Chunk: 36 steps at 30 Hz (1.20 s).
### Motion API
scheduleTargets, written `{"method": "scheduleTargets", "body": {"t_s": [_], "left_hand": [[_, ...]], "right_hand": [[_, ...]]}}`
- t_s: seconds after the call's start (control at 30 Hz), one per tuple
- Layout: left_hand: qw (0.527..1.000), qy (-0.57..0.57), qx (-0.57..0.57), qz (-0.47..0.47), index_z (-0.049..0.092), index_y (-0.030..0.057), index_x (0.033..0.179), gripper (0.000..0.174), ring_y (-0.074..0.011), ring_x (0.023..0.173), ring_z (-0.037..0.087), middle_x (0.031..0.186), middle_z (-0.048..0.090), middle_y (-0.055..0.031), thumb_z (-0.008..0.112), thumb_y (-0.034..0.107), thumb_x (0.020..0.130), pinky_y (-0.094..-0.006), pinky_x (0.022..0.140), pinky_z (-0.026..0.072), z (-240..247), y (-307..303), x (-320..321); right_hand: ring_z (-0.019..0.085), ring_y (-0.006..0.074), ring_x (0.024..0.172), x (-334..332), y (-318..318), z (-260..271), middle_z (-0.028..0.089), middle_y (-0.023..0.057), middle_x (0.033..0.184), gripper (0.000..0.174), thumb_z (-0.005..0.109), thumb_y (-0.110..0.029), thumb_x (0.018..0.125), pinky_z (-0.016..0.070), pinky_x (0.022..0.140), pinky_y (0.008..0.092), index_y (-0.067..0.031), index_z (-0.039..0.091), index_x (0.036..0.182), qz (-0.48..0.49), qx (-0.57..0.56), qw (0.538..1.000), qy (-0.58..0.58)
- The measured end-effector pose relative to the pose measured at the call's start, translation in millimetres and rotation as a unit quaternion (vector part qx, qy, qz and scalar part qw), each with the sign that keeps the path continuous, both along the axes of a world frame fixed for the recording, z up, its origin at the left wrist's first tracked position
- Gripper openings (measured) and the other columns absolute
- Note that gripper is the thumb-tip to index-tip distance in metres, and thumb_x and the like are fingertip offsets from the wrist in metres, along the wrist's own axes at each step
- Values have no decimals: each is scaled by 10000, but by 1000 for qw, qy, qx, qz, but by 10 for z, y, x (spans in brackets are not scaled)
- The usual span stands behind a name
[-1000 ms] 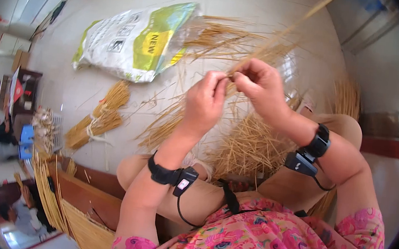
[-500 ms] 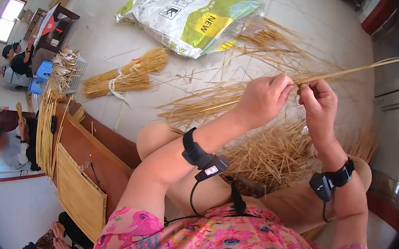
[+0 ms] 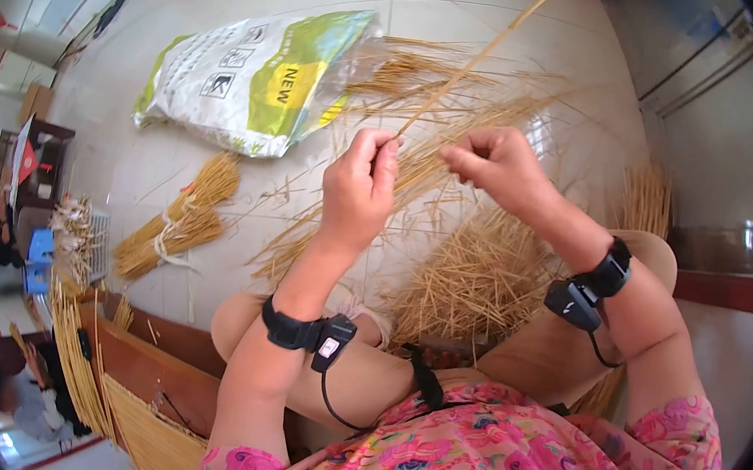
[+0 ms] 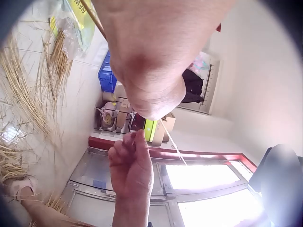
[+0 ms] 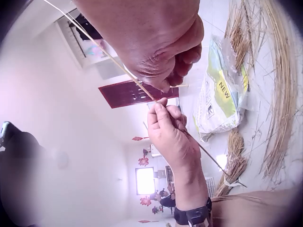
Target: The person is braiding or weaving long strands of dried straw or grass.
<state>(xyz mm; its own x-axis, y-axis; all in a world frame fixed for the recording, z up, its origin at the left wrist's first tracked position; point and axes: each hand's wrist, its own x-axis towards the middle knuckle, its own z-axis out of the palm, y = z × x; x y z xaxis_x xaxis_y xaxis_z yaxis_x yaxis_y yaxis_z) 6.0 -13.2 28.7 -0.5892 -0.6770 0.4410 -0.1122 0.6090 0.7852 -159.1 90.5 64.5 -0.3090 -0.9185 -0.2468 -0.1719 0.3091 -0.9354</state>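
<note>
My left hand (image 3: 361,186) pinches a thin straw stalk (image 3: 483,53) between thumb and forefinger. One long part of the stalk slants up and away from me; in the right wrist view a thinner, darker length runs out below the left hand (image 5: 173,137). My right hand (image 3: 502,168) is held just to the right, apart from the stalk in the head view. Its fingers are curled with the thumb against them, and nothing shows in its grip. Below the hands, a heap of cut straw (image 3: 474,280) lies on the floor by my legs.
A white and green bag (image 3: 236,77) lies ahead, loose stalks (image 3: 406,74) spilling from its mouth. Tied straw bundles (image 3: 177,215) are on the floor to the left. A wooden bench (image 3: 161,378) stands at my left. People sit at the far left.
Half a second ago both hands pinched the stalk together; now the right hand has come off it and the left alone holds it. The head view swung right, then back.
</note>
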Motion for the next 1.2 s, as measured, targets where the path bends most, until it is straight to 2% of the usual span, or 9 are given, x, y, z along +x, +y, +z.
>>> {"method": "scheduleTargets", "body": {"t_s": [0.07,0.13,0.17,0.23,0.33,0.63,0.87,0.93,1.2], "left_hand": [[1000,-9,19,-19,547,19,892,65,-92,538,531,615,559,-35,524,78,909,-247,503,424,29,65,-26],[999,-19,25,-30,545,17,886,66,-96,529,532,608,560,-39,525,76,908,-248,499,424,50,109,-49],[999,-25,29,-33,543,21,891,55,-130,532,545,627,570,-58,534,74,901,-266,499,429,61,127,-60],[998,-38,38,-37,540,29,899,44,-198,539,571,665,590,-97,551,69,887,-303,501,439,71,159,-69],[997,-51,50,-40,540,30,894,37,-211,537,571,660,588,-97,554,62,883,-312,498,438,91,181,-80],[998,-52,-23,-18,535,39,891,54,-307,563,583,673,590,-144,569,76,873,-381,487,436,-14,215,-111],[995,-59,-84,-3,525,43,878,59,-309,545,573,648,580,-133,575,72,861,-400,473,425,-49,234,-117],[992,-53,-112,6,525,46,878,59,-307,539,568,642,579,-127,576,68,859,-398,470,422,-27,246,-123],[992,-52,-113,5,522,48,882,52,-308,546,570,649,583,-124,567,69,866,-396,475,424,-63,244,-136]], "right_hand": [[559,59,658,53,-10,-152,622,15,748,193,647,-173,851,454,577,210,14,625,891,-22,-130,990,-46],[563,58,672,108,-33,-119,621,14,774,145,643,-117,842,462,594,207,16,614,894,-57,-163,979,-112],[565,57,679,122,-40,-103,621,14,788,124,641,-89,838,466,602,206,17,609,895,-72,-179,970,-145],[567,57,678,137,-37,-98,616,12,768,114,632,-88,843,468,603,206,17,603,875,-72,-188,968,-147],[545,51,674,172,-17,-115,596,-1,769,109,621,-99,859,456,605,201,3,593,881,-72,-181,971,-137],[538,52,671,205,-13,-117,578,2,757,96,591,-93,855,451,591,203,2,580,863,-87,-157,975,-132],[536,61,664,274,-12,-134,576,14,760,95,531,-58,838,447,582,208,10,579,884,-105,-177,970,-125],[525,62,657,302,-11,-140,575,16,764,105,518,-54,838,446,586,210,10,578,895,-110,-184,964,-155],[503,61,645,340,-30,-209,573,15,771,115,499,-48,854,436,589,210,6,579,917,-123,-204,952,-194]]}}
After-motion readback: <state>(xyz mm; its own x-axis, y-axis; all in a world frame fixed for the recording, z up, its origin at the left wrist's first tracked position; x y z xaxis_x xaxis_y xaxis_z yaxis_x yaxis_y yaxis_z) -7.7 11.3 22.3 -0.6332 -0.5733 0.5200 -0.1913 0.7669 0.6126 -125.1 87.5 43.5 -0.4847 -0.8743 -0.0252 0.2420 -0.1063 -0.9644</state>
